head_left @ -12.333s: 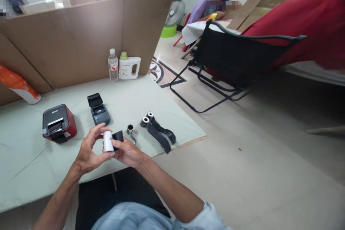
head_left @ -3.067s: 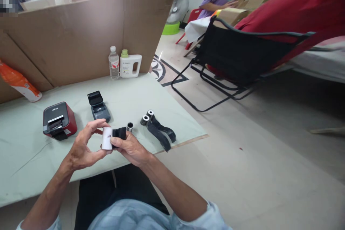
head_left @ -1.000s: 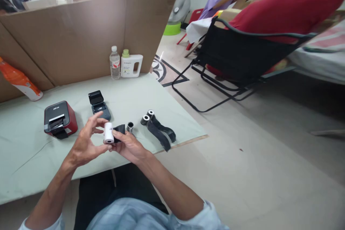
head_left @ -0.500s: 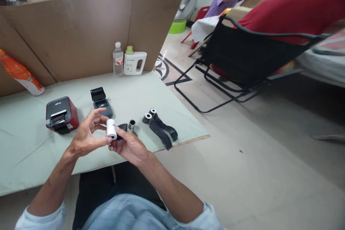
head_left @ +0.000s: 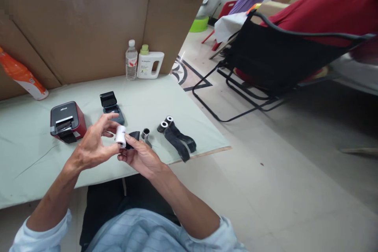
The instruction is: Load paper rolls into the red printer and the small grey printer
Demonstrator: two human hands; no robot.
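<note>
A small white paper roll is held above the table between my two hands. My left hand grips it at its ends between thumb and fingers. On its right side my right hand pinches it, and a black strip sticks out behind the fingers. Whether that strip joins the roll I cannot tell. Just beyond my left fingers lies a small dark printer with its lid raised. To the right stand a small dark spool and two white-cored rolls with black strips trailing from them.
A red and black label printer stands left of my hands. At the back are an orange bottle, a water bottle and a white jug before a cardboard screen. A black folding chair with a person stands right.
The view has tilted down slightly. My hands keep the white roll in nearly the same place, and its tilt has changed a little.
</note>
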